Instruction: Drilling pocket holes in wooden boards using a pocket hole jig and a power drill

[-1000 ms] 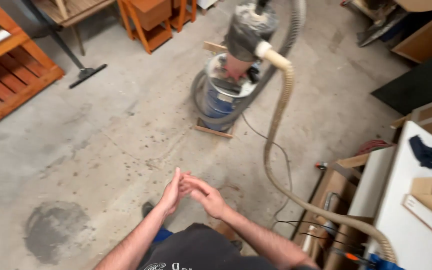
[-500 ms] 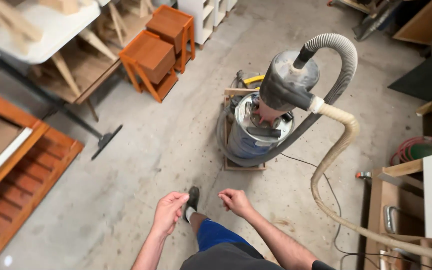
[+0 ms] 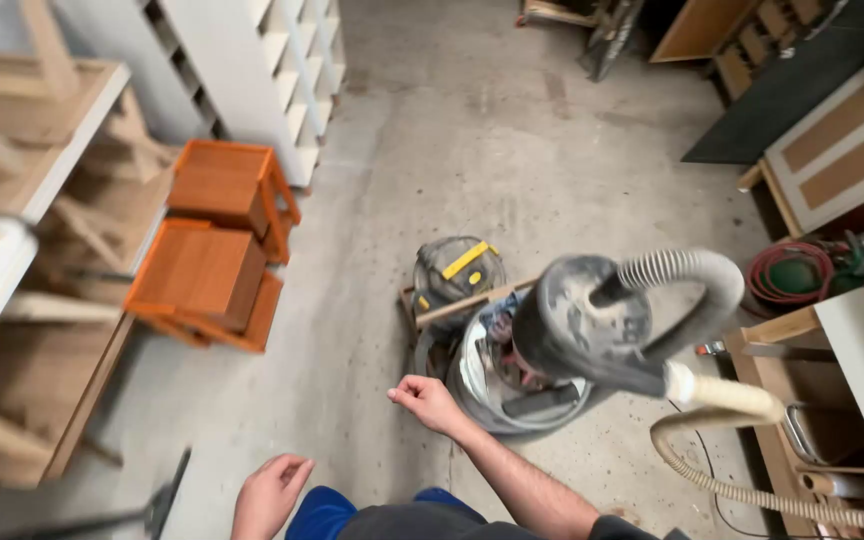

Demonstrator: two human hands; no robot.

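In the head view, the person looks down at a concrete floor (image 3: 512,130) of a workshop. The right hand (image 3: 430,402) is stretched forward with the fingers curled loosely inward; it grasps nothing and hangs just beside the grey shop vacuum (image 3: 522,360), which stands near the middle of the floor, a little toward the right edge. The left hand (image 3: 270,493) is low, near the bottom edge, with the fingers half bent and the palm empty. Half a second ago both hands were closer together in front of the body; now they are well apart, and the right one has come nearer to the vacuum. A dark grey separator drum (image 3: 592,325) sits above the vacuum, and a grey ribbed hose (image 3: 697,275) bends from it to a pale hose (image 3: 742,490) that goes to the lower right corner. Two orange wooden stools (image 3: 217,240) stand by the left side, nearer the middle of the picture than before. A white shelf unit (image 3: 272,60) is at the upper left, and a red coiled hose (image 3: 790,270) lies at the right edge.
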